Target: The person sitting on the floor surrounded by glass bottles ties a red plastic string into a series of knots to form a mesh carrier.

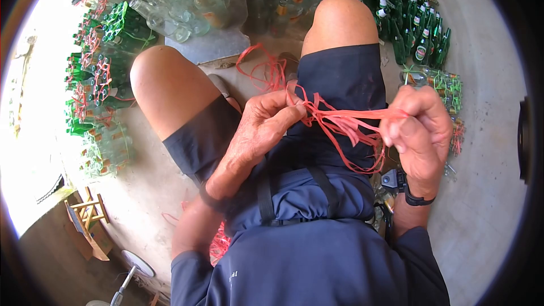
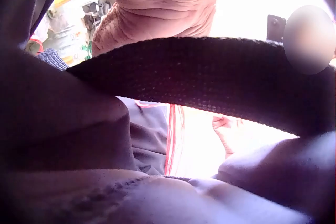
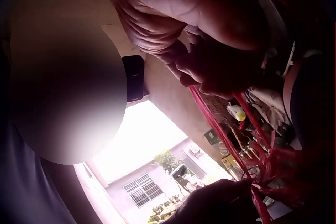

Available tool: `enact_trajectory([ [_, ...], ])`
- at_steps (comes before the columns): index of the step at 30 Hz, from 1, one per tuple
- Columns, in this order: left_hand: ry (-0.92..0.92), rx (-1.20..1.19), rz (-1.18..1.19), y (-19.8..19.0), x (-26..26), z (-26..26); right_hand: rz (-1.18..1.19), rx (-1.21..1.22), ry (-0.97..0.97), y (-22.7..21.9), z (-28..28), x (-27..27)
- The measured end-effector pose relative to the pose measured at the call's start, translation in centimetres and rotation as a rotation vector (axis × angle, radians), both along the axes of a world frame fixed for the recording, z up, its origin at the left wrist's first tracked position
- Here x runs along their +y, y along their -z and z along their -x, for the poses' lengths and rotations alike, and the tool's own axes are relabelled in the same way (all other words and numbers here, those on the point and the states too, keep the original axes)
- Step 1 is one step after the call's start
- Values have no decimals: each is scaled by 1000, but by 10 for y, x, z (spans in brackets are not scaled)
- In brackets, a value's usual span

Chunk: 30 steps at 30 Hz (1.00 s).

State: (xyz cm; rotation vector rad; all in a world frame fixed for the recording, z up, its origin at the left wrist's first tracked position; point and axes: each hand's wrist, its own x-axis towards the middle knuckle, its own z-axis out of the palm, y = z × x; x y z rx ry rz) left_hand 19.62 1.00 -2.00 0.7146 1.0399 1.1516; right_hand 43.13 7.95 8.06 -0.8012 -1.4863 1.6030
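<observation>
A loose bundle of red plastic twine [image 1: 340, 119] stretches between both hands over the person's lap. The left hand [image 1: 265, 122] pinches it between thumb and fingertips, with loose ends trailing beyond toward the knees. At the other side the right hand [image 1: 420, 130] grips the strands in curled fingers, and a loop hangs below. In the right wrist view, two taut lengths of twine [image 3: 218, 129] run from the right hand [image 3: 194, 14] down to a bunched part beside the dark left hand [image 3: 215, 203]. The left wrist view shows mostly a black strap [image 2: 184, 71] and part of the left hand [image 2: 163, 3].
Clear glass bottles [image 1: 198, 0] stand ahead around a grey slab [image 1: 209, 48]. Green bottles [image 1: 419, 34] lie heaped at the right, near tied bundles. More tied bottle bundles [image 1: 96, 85] line the left. A wooden stool [image 1: 88, 215] and a fan [image 1: 136, 263] are at lower left.
</observation>
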Motion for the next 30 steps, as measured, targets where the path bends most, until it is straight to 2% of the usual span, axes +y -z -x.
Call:
enact_trajectory([
  [2, 14, -1, -4, -1, 0, 0, -11, 1, 16, -10, -1, -2],
  [5, 2, 52, 21, 0, 0, 0, 22, 166, 41, -19, -5, -7],
  [8, 32, 119, 15, -1, 1, -2, 14, 76, -6, -17, -9, -3],
  [10, -15, 111, 4, 0, 1, -5, 79, 61, -7, -18, -8, -5],
  [12, -27, 108, -16, 4, 1, -5, 125, -137, -61, -21, -5, -6],
  [14, -34, 102, -35, 4, 1, -5, 74, -195, -57, -17, -5, -5],
  [16, -20, 109, 25, 0, 0, -3, -159, -624, -309, -25, -11, 1],
  [18, -13, 102, 27, -2, 1, -2, -215, -661, -304, -20, -11, -2],
  [20, -8, 96, 28, -1, 1, -3, -385, -652, -358, -15, -12, -3],
  [22, -18, 129, 4, 0, 1, -4, -319, -637, -343, -22, -9, -4],
  [25, 26, 151, 16, -6, 1, -2, -33, -366, -202, -24, -11, -8],
  [26, 26, 151, 16, -4, 1, -2, -33, -366, -203, -22, -10, -9],
  [28, 15, 217, -60, 4, 1, -3, 231, 4, -102, -14, -7, -13],
  [30, 0, 189, -116, 6, 2, -6, 206, 40, -105, -8, -3, -13],
])
